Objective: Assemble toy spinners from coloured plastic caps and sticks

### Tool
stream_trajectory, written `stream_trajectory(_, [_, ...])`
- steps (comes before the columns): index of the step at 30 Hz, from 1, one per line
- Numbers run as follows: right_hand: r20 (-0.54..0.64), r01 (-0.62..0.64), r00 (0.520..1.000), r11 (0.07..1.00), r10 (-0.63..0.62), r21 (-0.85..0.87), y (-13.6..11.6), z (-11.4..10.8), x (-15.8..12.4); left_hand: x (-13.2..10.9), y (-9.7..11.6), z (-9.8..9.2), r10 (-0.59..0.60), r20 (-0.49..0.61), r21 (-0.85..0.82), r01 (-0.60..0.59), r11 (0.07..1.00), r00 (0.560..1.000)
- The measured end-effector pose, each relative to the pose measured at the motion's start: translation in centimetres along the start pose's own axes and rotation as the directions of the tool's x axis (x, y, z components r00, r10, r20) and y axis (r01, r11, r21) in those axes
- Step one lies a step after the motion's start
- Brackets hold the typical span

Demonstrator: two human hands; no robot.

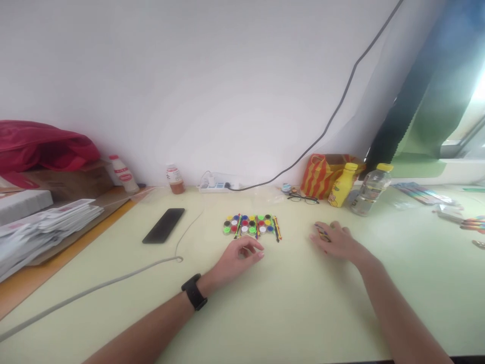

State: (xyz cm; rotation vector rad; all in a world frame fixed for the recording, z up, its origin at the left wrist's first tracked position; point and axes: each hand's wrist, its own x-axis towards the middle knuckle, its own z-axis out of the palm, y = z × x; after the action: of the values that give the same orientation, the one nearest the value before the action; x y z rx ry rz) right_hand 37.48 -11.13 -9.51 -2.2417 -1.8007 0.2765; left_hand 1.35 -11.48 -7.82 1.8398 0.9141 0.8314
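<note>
My left hand (242, 253) rests on the table with its fingers loosely curved and the thumb apart from them, and no object shows in it. Just beyond its fingers lie rows of small round pots with coloured lids (244, 223) in green, white, red, blue, yellow and black. Thin coloured sticks (278, 228) lie between and beside the rows. To the right, my right hand (337, 240) is low over the table. Small coloured sticks (323, 233) show between its thumb and fingers, partly hidden by them.
A black phone (163, 225) and a grey cable (113, 280) lie on the left. Along the wall stand a brown-drink bottle (175, 180), a power strip (214, 187), glasses (304, 198), a striped bag (318, 177), a yellow bottle (343, 186) and a clear bottle (371, 191).
</note>
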Motion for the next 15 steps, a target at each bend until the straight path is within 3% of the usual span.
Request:
stream_trajectory(6, [-0.045,0.249,0.967,0.967,-0.252,-0.059,-1.0,1.9,-1.7,-0.1,0.2,0.0,-0.020,0.002,-0.013,0.020,1.000,1.000])
stream_trajectory(11, [-0.083,0.451,0.888,0.892,-0.452,-0.031,0.2,2.0,-4.7,-0.1,0.0,0.1,-0.023,-0.011,-0.020,0.023,1.000,1.000])
stream_trajectory(15, [-0.086,0.606,0.792,0.796,-0.604,-0.009,-1.6,1.6,-8.1,-0.3,0.2,0.3,-0.007,-0.047,0.010,0.007,1.000,0.999])
